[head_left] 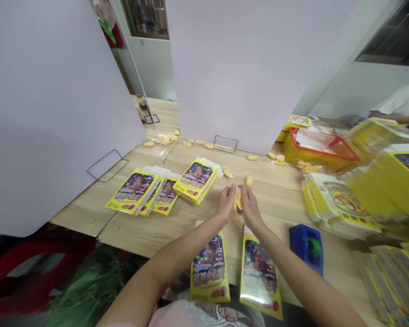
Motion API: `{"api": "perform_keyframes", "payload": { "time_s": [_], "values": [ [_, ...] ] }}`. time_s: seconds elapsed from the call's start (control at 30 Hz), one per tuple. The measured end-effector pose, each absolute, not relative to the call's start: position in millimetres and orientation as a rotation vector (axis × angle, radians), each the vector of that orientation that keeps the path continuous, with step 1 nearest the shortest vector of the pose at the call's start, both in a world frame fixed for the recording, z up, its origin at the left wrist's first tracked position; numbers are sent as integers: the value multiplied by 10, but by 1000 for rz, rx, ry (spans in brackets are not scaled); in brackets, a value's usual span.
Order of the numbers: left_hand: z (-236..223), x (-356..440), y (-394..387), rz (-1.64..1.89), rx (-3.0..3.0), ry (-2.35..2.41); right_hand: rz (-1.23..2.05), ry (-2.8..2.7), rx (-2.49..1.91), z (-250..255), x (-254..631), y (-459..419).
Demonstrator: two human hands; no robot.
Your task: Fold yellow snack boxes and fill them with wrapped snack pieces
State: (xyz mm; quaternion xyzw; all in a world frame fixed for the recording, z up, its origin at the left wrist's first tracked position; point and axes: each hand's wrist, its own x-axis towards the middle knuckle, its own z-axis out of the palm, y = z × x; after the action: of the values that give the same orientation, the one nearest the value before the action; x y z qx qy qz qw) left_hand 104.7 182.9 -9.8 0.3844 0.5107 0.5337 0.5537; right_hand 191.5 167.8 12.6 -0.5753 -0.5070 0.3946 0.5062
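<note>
My left hand (226, 200) and my right hand (250, 205) face each other over the table, pressing a few small yellow pieces in clear wrappers (238, 202) between them. The fingers partly hide these pieces. Just beyond the hands lie single wrapped yellow pieces (249, 180). Beneath my forearms, at the near edge, are two yellow printed boxes, a left box (209, 272) and a right box (261, 272). A stack of similar boxes (197, 179) rests beyond my left hand, and several overlapping boxes (132, 190) lie farther left.
A blue tape dispenser (298, 247) stands right of my right forearm. Beyond it are piled yellow boxes (344, 200) and a red-and-yellow basket (313, 152). White upright panels (231, 68) on wire feet border the table. Another person's sleeve (402, 102) shows at far right.
</note>
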Motion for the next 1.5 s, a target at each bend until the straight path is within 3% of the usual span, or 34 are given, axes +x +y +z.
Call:
{"api": "perform_keyframes", "payload": {
  "time_s": [0.23,0.43,0.67,0.9,1.2,1.4,1.5],
  "values": [
    [-116,997,1714,1302,973,1307,924,-1152,-1396,73,1701,1507],
    [89,435,1223,1221,1005,1228,1419,-726,-1335,92,1923,1433],
    [-72,-140,757,1464,1724,1550,1419,-991,-1131,-176,1763,1381],
    [-299,-170,874,970,1776,1561,1328,-1642,-1225,-501,1675,1283],
    [-253,-260,809,473,2264,1628,1229,-2310,-1051,-272,1703,1204],
    [-90,-180,575,287,2379,1695,1145,-2344,-1192,-191,1672,1130],
    [-78,-36,424,241,2403,1489,947,-2188,-1178,-188,1810,1200]
  ]
}}
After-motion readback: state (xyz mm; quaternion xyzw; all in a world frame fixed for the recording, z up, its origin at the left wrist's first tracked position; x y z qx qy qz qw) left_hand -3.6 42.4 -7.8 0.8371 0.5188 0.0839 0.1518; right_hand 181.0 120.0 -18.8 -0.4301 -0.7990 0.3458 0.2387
